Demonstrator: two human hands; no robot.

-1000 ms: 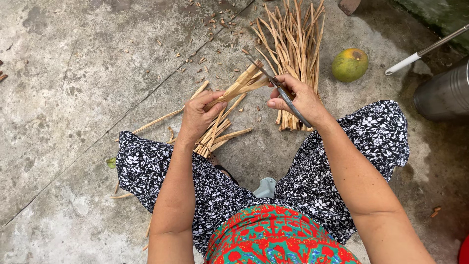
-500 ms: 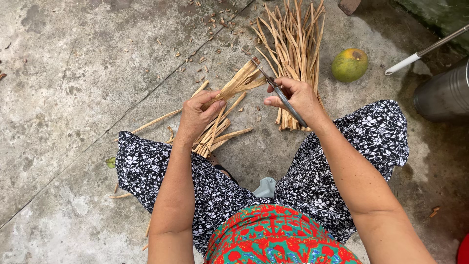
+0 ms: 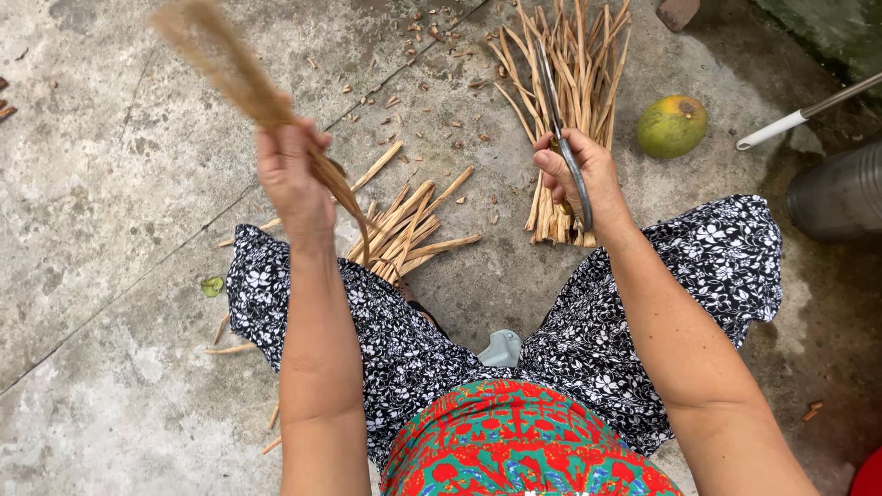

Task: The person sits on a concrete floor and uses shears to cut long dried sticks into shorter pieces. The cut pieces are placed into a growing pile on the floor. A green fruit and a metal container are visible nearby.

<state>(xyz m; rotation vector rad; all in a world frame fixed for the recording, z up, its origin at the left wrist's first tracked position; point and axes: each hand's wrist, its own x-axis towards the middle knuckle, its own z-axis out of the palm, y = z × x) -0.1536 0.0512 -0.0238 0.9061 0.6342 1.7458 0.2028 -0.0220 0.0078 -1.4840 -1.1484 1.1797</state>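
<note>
While gripped in the left hand (image 3: 292, 179), stick (image 3: 241, 83) now swung up, blurred, away from small pile (image 3: 409, 225) it lay over. Right hand (image 3: 581, 174) closed around knife (image 3: 562, 129), beyond that pile, over bundle (image 3: 565, 87).

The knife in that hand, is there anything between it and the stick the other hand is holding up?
Nothing visible. The right hand holds the knife over the far pile of sticks. The left hand holds the stick raised off to the side. Only open air and bare concrete floor lie between them.
</note>
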